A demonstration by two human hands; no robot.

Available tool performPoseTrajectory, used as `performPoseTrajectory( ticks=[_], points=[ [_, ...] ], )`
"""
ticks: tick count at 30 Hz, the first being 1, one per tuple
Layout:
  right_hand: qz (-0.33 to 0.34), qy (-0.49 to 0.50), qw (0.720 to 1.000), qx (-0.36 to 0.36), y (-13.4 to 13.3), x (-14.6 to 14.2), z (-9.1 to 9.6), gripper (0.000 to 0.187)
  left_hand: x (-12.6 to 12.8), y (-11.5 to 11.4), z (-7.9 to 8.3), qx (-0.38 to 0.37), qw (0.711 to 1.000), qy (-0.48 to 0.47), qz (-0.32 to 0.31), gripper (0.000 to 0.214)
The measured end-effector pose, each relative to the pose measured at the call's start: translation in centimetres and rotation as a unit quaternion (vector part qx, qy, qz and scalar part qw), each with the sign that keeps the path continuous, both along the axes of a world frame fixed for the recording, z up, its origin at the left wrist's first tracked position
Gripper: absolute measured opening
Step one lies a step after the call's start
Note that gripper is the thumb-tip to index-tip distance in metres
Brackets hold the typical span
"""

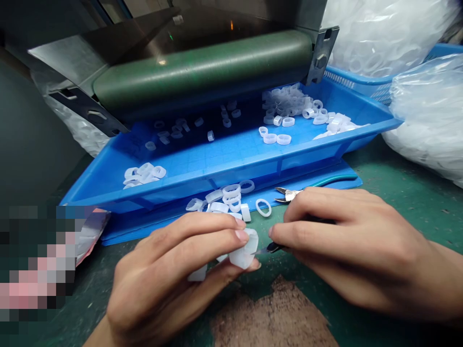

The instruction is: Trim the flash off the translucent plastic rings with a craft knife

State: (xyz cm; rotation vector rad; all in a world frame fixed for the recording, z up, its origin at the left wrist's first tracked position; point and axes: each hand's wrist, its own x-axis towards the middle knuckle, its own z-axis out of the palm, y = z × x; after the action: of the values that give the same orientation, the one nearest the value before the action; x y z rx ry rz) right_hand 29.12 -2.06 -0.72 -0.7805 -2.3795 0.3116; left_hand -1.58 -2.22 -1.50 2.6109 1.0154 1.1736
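From my remote seat, I start with the translucent silicone rings pinched in the left hand, clenched between thumb and fingers just above the green tabletop. The right hand grasps a small dark-handled blade, its tip close against the rings. That worries me most: with the tip so near the left fingertips, a slip on the soft silicone could nick skin or gouge a ring. Too hard a squeeze could also make a ring spring loose and drop among the others. I count two hands, one blade and one pair of side cutters lying just beyond the right hand. One lone ring sits near a loose heap of about ten rings, in front of the tilted blue tray. The tray holds three clusters and scattered strays, too many to count exactly, below one green roller. Two bulging plastic bags sit at the right.
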Motion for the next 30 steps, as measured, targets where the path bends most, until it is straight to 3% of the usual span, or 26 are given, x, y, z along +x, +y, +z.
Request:
performPoseTrajectory(
  ticks=[13,24,30],
  points=[
    [0.008,-0.018,1.000,0.004,0.07,-0.15,0.20,0.039,0.05,-0.05,-0.31,0.010,1.000,-0.006,-0.008,0.020],
    [-0.011,-0.004,1.000,0.017,-0.04,-0.82,0.29,0.039,-0.26,-0.60,-0.44,-0.055,0.998,-0.013,0.032,0.016],
    [-0.039,0.098,0.994,-0.040,-0.19,-0.80,0.77,0.026,0.03,-0.32,-0.09,-0.096,0.993,-0.066,0.006,0.026]
  ],
)
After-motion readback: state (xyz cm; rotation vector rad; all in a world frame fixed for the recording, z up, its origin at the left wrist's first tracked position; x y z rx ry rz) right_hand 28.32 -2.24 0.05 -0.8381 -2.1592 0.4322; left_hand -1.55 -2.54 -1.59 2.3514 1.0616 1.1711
